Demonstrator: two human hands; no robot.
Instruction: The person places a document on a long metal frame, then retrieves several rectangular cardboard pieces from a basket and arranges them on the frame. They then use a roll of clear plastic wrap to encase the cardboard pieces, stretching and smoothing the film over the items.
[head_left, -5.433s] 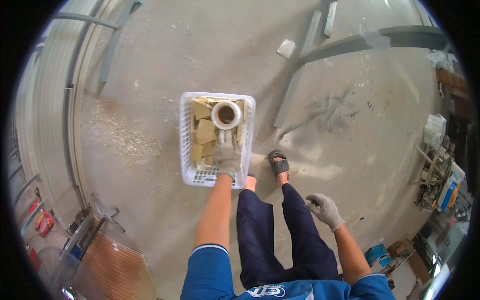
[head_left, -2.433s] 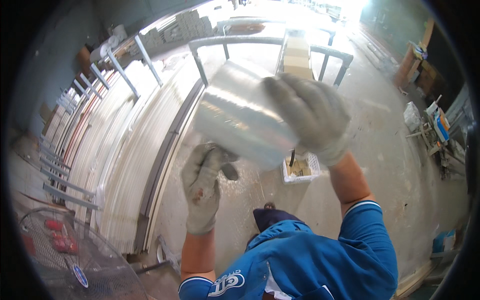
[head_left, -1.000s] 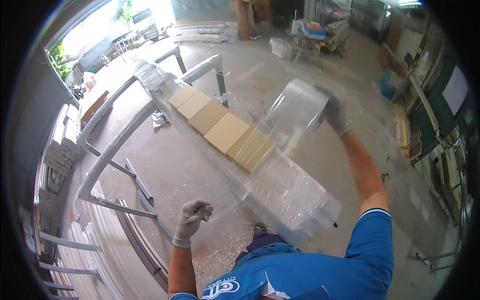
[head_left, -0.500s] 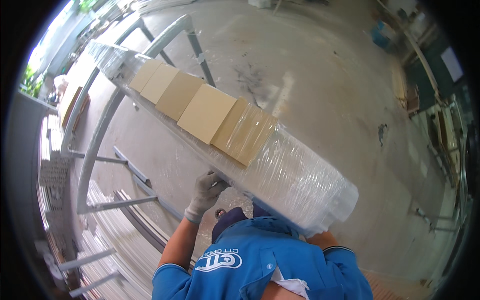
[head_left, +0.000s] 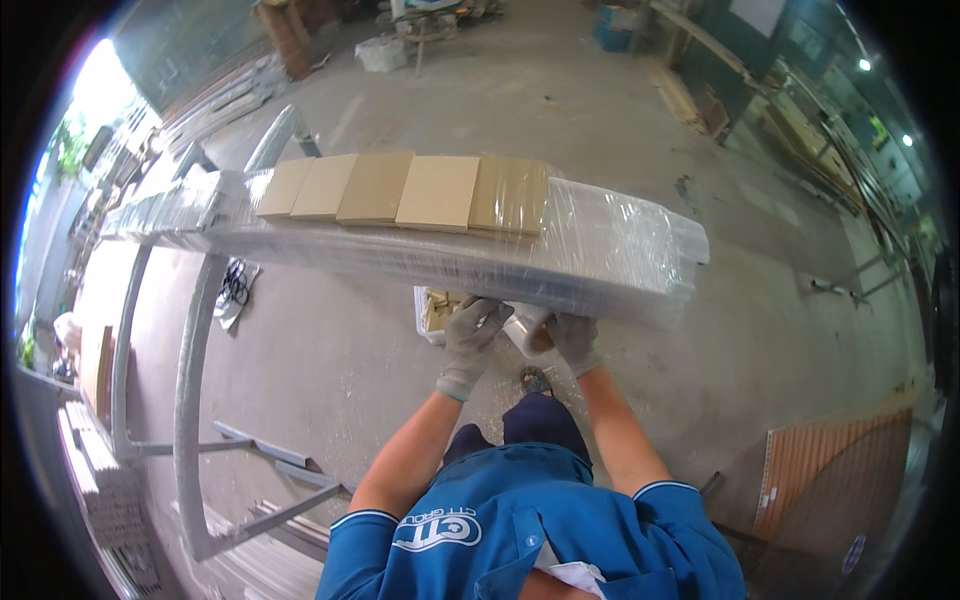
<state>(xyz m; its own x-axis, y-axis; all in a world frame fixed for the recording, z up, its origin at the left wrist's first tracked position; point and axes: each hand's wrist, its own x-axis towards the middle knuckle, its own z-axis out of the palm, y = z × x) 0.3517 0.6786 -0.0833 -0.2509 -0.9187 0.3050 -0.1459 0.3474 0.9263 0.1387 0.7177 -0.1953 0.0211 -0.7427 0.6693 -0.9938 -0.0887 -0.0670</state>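
Note:
A long bundle (head_left: pixel 600 250) wrapped in clear plastic film lies across a grey metal rack (head_left: pixel 195 330), with several tan cardboard pieces (head_left: pixel 400 190) under the film on top. Just below the bundle's near side, both gloved hands meet on a roll of stretch film (head_left: pixel 525 328). My left hand (head_left: pixel 468 340) grips the roll's left end. My right hand (head_left: pixel 575 340) holds its right end. The roll is partly hidden by the fingers and the bundle's edge.
A white basket (head_left: pixel 435 310) with cardboard scraps stands on the concrete floor under the bundle. Metal profiles are stacked at the far left (head_left: pixel 90 480). A ribbed brown panel (head_left: pixel 830 480) lies at the lower right. Benches and clutter line the far side.
The roll has come down from above the bundle to beneath its near edge. My right hand dropped from overhead and both hands now meet on the roll.

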